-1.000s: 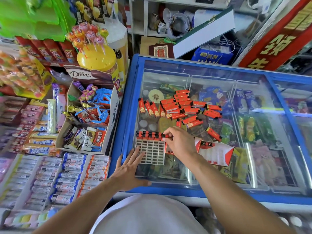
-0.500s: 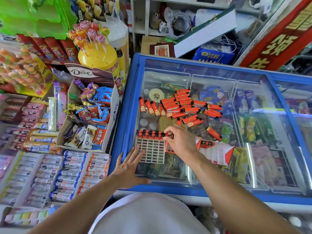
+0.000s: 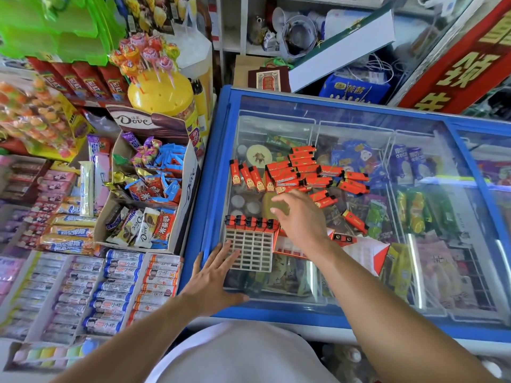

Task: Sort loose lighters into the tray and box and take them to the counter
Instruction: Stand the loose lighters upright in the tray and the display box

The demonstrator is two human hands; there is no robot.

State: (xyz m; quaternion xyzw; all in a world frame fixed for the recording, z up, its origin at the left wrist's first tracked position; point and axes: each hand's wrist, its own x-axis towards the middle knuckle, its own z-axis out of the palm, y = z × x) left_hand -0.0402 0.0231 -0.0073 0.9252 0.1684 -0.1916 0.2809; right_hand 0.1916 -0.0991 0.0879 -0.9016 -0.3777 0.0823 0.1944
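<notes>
A white grid tray (image 3: pixel 250 251) lies on the freezer's glass lid, with a row of several red lighters (image 3: pixel 250 221) standing in its far slots. A heap of loose red lighters (image 3: pixel 300 172) lies further back on the glass, and one stray lighter (image 3: pixel 354 221) lies to the right. A red and white box (image 3: pixel 367 252) sits just right of the tray, partly hidden by my arm. My left hand (image 3: pixel 214 275) rests flat on the glass, fingertips touching the tray's near left corner. My right hand (image 3: pixel 300 218) hovers between tray and heap, fingers loose and holding nothing.
The blue-framed freezer (image 3: pixel 210 172) has ice creams under its glass. On the left stand an open Dove chocolate carton (image 3: pixel 188 200), a yellow lollipop stand (image 3: pixel 160 92) and rows of candy rolls (image 3: pixel 110 288). A red sign (image 3: pixel 459 62) leans at the back right.
My right hand has left the lighter row at the tray's far right and lifted toward the loose heap. My left hand has stayed at the tray's corner.
</notes>
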